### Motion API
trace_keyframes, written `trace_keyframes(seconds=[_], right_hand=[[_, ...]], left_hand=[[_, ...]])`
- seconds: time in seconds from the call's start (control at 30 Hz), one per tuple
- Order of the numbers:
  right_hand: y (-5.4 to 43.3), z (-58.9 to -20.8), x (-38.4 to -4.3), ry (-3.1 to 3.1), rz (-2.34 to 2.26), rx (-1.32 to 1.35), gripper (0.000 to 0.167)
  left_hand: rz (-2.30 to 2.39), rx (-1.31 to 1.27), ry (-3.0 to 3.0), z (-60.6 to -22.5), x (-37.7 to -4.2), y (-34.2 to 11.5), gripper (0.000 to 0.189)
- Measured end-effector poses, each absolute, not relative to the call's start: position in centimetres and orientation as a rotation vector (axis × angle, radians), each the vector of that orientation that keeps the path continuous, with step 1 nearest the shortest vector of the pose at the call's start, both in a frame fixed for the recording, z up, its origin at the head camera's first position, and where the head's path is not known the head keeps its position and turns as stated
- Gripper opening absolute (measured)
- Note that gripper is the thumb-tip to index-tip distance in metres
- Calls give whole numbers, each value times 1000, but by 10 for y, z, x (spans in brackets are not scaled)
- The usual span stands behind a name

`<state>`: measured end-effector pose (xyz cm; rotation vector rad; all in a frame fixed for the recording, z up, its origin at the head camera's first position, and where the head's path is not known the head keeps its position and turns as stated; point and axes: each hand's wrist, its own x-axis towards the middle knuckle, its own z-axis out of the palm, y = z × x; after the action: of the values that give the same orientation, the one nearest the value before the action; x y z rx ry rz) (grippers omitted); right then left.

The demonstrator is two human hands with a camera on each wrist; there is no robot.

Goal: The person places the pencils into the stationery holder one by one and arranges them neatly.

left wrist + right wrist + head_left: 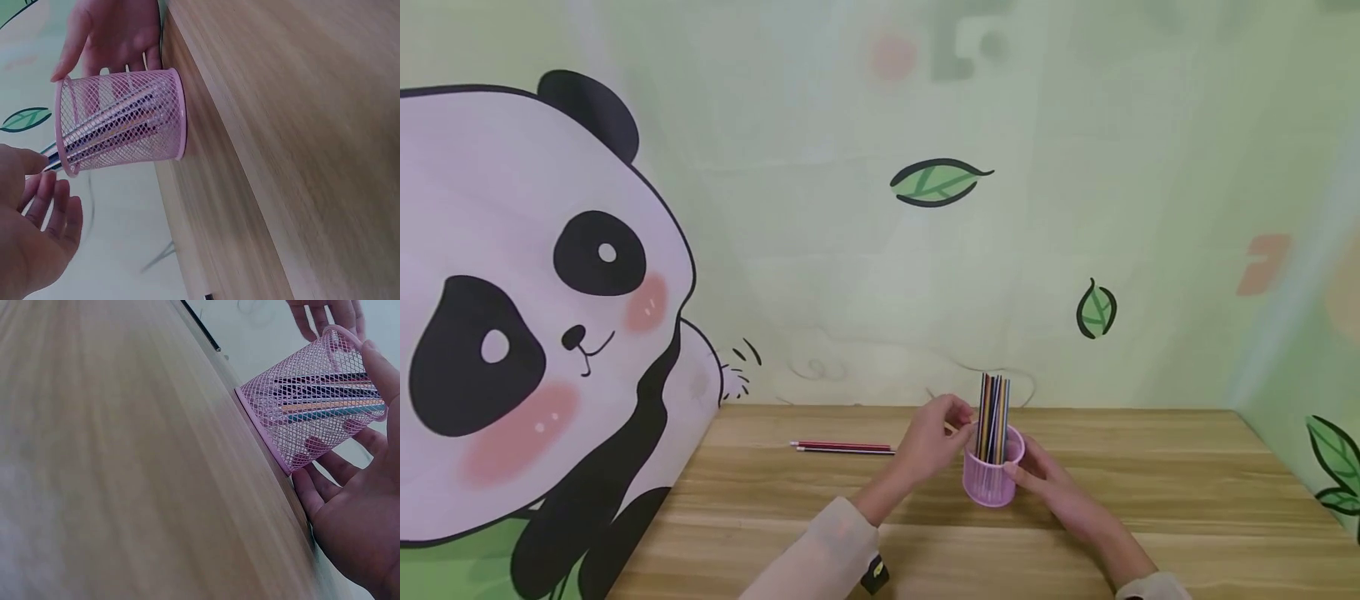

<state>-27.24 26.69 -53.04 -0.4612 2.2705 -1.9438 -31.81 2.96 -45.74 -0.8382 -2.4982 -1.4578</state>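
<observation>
A pink mesh pencil cup (989,487) stands on the wooden table with several pencils (994,417) of different colours upright inside. My right hand (1063,492) holds the cup from the right, its thumb at the rim and its fingers along the side, as the right wrist view also shows. At the left of the rim is my left hand (936,437), fingers loosely bent beside the pencils. In the left wrist view the left hand (37,225) overlaps the pencils' upper ends, so any contact there is partly hidden.
On the table (760,533), left of the cup, lie a red pencil (842,443) and a black pencil (842,451), side by side. A pale green backdrop (820,275) with a panda drawing (572,150) rises behind the table's far edge.
</observation>
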Motion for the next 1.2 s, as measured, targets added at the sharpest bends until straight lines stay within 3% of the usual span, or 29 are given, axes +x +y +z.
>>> trace_keyframes(seconds=[0.33, 0.9, 1.2], right_hand=[[266, -529, -272, 2276, -1944, -499, 73], [266, -528, -274, 2247, -1957, -521, 73], [268, -529, -273, 2255, -1953, -472, 73]], left_hand=[[-1240, -855, -2625, -465, -323, 1, 21], [-751, -762, -2861, -491, -344, -109, 19], [-630, -810, -2871, -502, -339, -128, 18]])
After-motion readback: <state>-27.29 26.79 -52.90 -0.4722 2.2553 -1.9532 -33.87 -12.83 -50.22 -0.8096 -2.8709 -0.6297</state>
